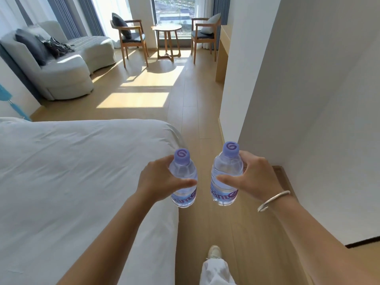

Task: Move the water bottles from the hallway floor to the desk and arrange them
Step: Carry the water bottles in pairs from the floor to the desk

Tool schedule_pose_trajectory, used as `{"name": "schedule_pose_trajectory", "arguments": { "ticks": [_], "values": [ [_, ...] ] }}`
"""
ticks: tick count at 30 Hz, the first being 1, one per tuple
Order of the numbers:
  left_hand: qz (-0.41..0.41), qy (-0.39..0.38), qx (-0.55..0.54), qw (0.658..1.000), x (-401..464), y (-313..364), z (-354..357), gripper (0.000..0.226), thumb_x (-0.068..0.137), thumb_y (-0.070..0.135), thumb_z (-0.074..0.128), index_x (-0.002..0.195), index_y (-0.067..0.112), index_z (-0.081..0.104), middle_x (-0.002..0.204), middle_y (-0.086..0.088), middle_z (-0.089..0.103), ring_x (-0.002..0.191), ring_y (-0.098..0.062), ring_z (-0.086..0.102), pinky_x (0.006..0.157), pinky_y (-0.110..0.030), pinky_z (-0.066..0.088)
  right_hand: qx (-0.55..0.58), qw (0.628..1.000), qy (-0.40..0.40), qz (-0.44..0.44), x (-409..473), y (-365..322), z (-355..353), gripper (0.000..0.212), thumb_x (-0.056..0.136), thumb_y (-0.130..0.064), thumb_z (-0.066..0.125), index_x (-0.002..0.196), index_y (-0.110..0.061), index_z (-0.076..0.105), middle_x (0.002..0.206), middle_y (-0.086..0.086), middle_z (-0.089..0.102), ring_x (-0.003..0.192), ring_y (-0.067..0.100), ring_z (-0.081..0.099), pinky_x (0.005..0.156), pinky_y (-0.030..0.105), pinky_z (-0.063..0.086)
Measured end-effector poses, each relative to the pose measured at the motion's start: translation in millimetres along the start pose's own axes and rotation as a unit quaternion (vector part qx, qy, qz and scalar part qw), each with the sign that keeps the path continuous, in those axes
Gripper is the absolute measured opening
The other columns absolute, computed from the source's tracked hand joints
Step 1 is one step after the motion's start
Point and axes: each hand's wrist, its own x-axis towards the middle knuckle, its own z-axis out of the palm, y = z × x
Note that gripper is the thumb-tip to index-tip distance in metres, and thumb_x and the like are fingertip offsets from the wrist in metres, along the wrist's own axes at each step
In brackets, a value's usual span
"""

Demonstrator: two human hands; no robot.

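I carry two clear water bottles with purple caps, both upright in front of me above the wooden floor. My left hand (158, 179) grips the left bottle (183, 171) around its body. My right hand (253, 177), with a silver bangle on the wrist, grips the right bottle (226, 171) the same way. The two bottles are a little apart. A light wooden desk (223, 48) shows partly at the far right, behind the wall corner.
A white bed (82, 171) fills the left side. A white wall (298, 99) stands close on the right, leaving a narrow strip of wooden floor (191, 124) ahead. Farther on are a grey sofa (61, 68), two wooden chairs and a small round table (166, 27) by the window.
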Motion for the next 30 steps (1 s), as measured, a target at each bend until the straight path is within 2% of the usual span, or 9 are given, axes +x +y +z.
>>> {"name": "schedule_pose_trajectory", "arguments": {
  "ticks": [2, 6, 9, 12, 15, 18, 21, 24, 30],
  "values": [
    [-0.004, 0.002, -0.002, 1.000, 42.7, 0.9, 5.5, 0.067, 0.049, 0.068, 0.068, 0.105, 0.033, 0.065, 0.090, 0.013, 0.067, 0.083, -0.012, 0.063, 0.069, -0.027, 0.050, 0.000, 1.000, 0.002, -0.001, 41.0, 15.7, 0.0, 0.046, 0.061, -0.045, 0.079, 0.092, -0.014, 0.065, 0.078, 0.001, 0.068, 0.069, 0.019, 0.062, 0.065, 0.032, 0.051],
    [-0.004, 0.005, 0.002, 1.000, 125.8, 7.0, 13.6, 0.060, 0.056, 0.058, 0.080, 0.107, 0.031, 0.065, 0.089, 0.016, 0.063, 0.082, -0.010, 0.062, 0.062, -0.017, 0.044, 0.002, 1.000, 0.004, 0.000, 120.5, 44.1, -5.4, 0.044, 0.061, -0.045, 0.080, 0.090, -0.016, 0.064, 0.075, -0.003, 0.065, 0.067, 0.018, 0.060, 0.063, 0.027, 0.047],
    [0.002, 0.018, 0.000, 1.000, 181.0, 10.3, 17.5, 0.062, 0.055, 0.062, 0.077, 0.107, 0.031, 0.064, 0.090, 0.016, 0.062, 0.083, -0.010, 0.062, 0.067, -0.022, 0.050, 0.004, 1.000, 0.005, -0.010, 175.1, 60.9, -10.2, 0.043, 0.062, -0.044, 0.080, 0.090, -0.016, 0.065, 0.076, -0.002, 0.066, 0.067, 0.018, 0.060, 0.064, 0.027, 0.048],
    [-0.002, 0.030, -0.004, 1.000, 227.9, 8.3, 18.7, 0.063, 0.055, 0.061, 0.079, 0.106, 0.027, 0.064, 0.090, 0.013, 0.063, 0.082, -0.012, 0.061, 0.065, -0.019, 0.047, 0.001, 1.000, 0.007, -0.007, 224.5, 73.3, -11.4, 0.041, 0.062, -0.042, 0.080, 0.088, -0.015, 0.064, 0.074, -0.002, 0.064, 0.066, 0.017, 0.058, 0.061, 0.023, 0.043],
    [-0.001, 0.032, -0.005, 0.999, 274.5, 2.8, 17.5, 0.068, 0.052, 0.067, 0.069, 0.106, 0.027, 0.064, 0.094, 0.009, 0.067, 0.083, -0.014, 0.063, 0.070, -0.028, 0.053, 0.012, 1.000, 0.000, -0.012, 271.8, 83.1, -8.0, 0.041, 0.063, -0.040, 0.080, 0.093, -0.015, 0.065, 0.078, -0.002, 0.066, 0.068, 0.016, 0.059, 0.062, 0.019, 0.041],
    [-0.005, 0.028, -0.011, 1.000, 324.3, -10.3, 16.9, 0.064, 0.057, 0.061, 0.078, 0.109, 0.025, 0.064, 0.097, 0.005, 0.069, 0.084, -0.016, 0.063, 0.071, -0.029, 0.053, 0.026, 1.000, -0.001, -0.006, 322.6, 91.6, 0.9, 0.042, 0.062, -0.038, 0.081, 0.094, -0.015, 0.066, 0.082, -0.001, 0.069, 0.073, 0.018, 0.062, 0.068, 0.029, 0.050],
    [-0.016, 0.025, -0.014, 0.999, 379.2, -26.2, 13.6, 0.067, 0.052, 0.064, 0.076, 0.107, 0.029, 0.064, 0.091, 0.012, 0.065, 0.082, -0.014, 0.063, 0.069, -0.027, 0.051, 0.033, 0.999, -0.002, -0.001, 376.6, 99.2, 14.3, 0.043, 0.062, -0.036, 0.082, 0.096, -0.014, 0.067, 0.084, 0.001, 0.069, 0.076, 0.020, 0.064, 0.074, 0.039, 0.053],
    [-0.018, 0.014, -0.022, 0.999, 442.0, -43.1, 5.6, 0.064, 0.048, 0.066, 0.069, 0.103, 0.033, 0.065, 0.086, 0.015, 0.065, 0.081, -0.013, 0.064, 0.071, -0.031, 0.054, 0.035, 0.999, -0.002, -0.003, 435.0, 105.8, 30.4, 0.045, 0.063, -0.036, 0.082, 0.100, -0.014, 0.067, 0.087, 0.002, 0.070, 0.078, 0.020, 0.065, 0.074, 0.040, 0.054],
    [-0.006, -0.004, -0.025, 1.000, 570.8, -66.2, -22.2, 0.059, 0.047, 0.062, 0.073, 0.099, 0.035, 0.066, 0.088, 0.012, 0.071, 0.083, -0.012, 0.065, 0.074, -0.032, 0.053, 0.038, 0.999, 0.023, 0.005, 556.1, 107.8, 57.4, 0.045, 0.064, -0.035, 0.082, 0.100, -0.013, 0.067, 0.087, 0.003, 0.070, 0.078, 0.021, 0.064, 0.074, 0.041, 0.054]
  ]
}}
